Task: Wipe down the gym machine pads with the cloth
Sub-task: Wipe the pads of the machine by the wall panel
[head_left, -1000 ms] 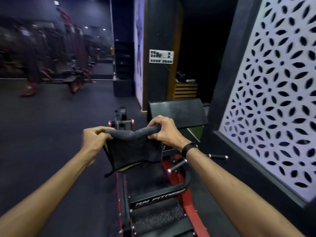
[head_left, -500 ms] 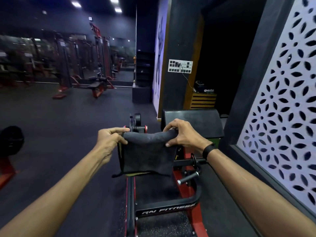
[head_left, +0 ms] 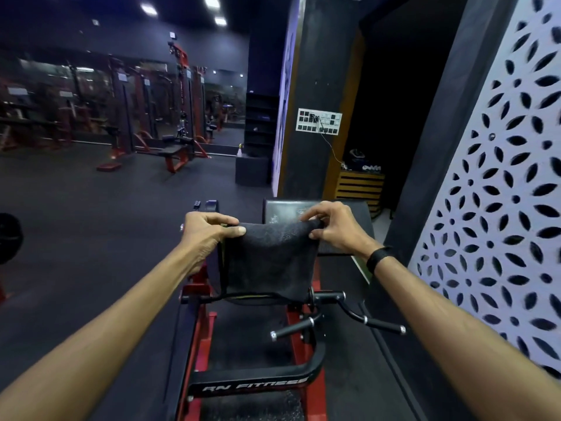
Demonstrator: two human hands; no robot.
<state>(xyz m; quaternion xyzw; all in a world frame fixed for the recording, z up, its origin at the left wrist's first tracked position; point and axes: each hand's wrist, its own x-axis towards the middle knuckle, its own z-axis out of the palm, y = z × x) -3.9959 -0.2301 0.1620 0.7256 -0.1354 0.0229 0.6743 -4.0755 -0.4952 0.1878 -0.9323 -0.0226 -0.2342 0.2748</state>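
- My left hand [head_left: 206,235] pinches the top left corner of the dark cloth [head_left: 270,262], thumb pressed flat on the near face and fingers curled over the top edge.
- My right hand [head_left: 331,229] pinches the top right corner the same way, fingers hooked over the edge, thumb underneath on my side.
- The cloth hangs stretched between my two hands, sagging a little along its top edge, its lower edge dangling free just above the machine's crossbar.
- Behind the cloth, toward 12 o'clock, sits the machine's black pad [head_left: 349,214]; my right fingers are in front of it and I cannot tell whether the cloth touches it.
- A black band [head_left: 379,258] circles my right wrist.
- Below the cloth, toward 6 o'clock, runs the red-and-black frame [head_left: 255,384] of the machine, with white lettering on its curved black bar.
- Two black handles [head_left: 385,325] stick out toward 4 o'clock from the frame.
- A white perforated panel [head_left: 501,192] fills the wall at 3 o'clock.
- A switch board [head_left: 318,121] is mounted on the dark pillar at 12 o'clock.
- Other red gym machines [head_left: 176,153] stand well apart across the dark floor at 10 o'clock.
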